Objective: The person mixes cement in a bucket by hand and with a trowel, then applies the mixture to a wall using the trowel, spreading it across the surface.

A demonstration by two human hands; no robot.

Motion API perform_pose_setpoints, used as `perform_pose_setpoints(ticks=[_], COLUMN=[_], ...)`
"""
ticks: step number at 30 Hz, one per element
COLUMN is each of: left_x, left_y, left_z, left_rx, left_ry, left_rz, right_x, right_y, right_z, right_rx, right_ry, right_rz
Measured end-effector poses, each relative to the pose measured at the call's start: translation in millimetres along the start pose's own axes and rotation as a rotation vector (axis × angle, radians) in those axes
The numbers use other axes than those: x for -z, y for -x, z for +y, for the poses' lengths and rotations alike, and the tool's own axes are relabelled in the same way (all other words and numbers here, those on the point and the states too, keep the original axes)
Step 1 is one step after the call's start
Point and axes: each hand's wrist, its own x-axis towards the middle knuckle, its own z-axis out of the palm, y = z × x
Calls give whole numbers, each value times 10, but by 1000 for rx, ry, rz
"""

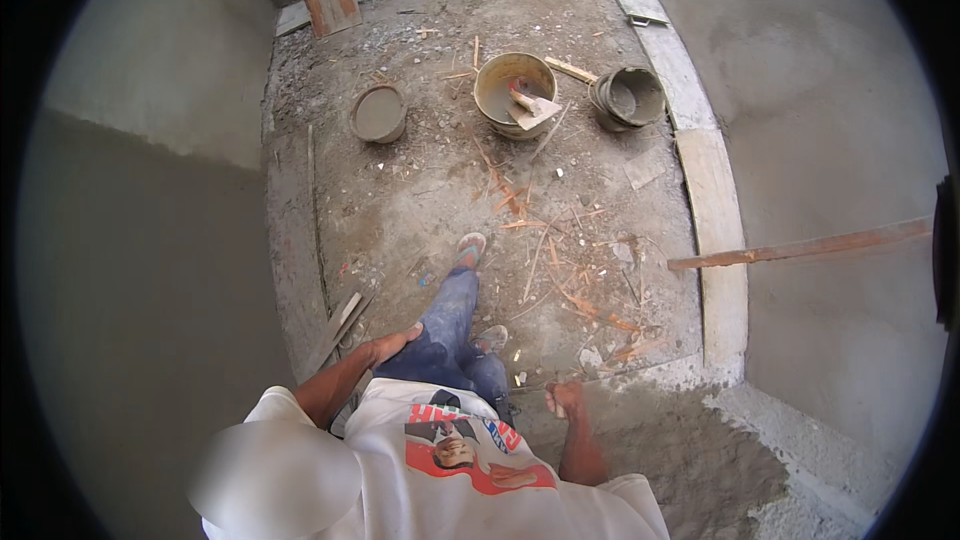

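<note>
Your left fingers (412, 331) rest on your blue jeans (452, 312) at the thigh; I can't tell how open they are. Your right fingers (553, 400) curl closed, apart from the legs. Well ahead of both, a bucket (490, 90) stands between a tub (398, 129) and a dark bucket (606, 108).

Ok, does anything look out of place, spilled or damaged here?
Mostly the floor: splintered wood scraps lie scattered across its middle and right, looking like untidied debris. Also, a pale flat tool sits askew, poking over the rim of the yellowish bucket. No obvious spill shows.
</note>
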Motion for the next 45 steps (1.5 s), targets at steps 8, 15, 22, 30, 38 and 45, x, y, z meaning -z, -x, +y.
perform_pose_setpoints(ticks=[8, 15, 22, 30, 38, 45], left_x=[1244, 3290, 5296, 7346, 7914, 7991], left_y=[-1111, -2109, -2809, -3493, -3711, -3671], left_z=[909, 2075, 3969, 5259, 6050, 5782], left_rx=[-134, -129, -394, -364, -199, -366], left_ry=[-31, -55, -32, -666, -912, -1187], left_rz=[434, 658, 689, 1012, 1002, 554], right_x=[-540, -1045, -1849, -2277, -2322, -2484], right_y=[-607, -229, -56, -458, -287, -16], right_z=[-356, -2392, -3580, -5039, -5273, -4938], right_rx=[-33, -151, -395, -83, -398, -190], right_ry=[110, 227, 53, -192, -292, -235], right_rz=[-152, -146, -52, -340, -192, -126])
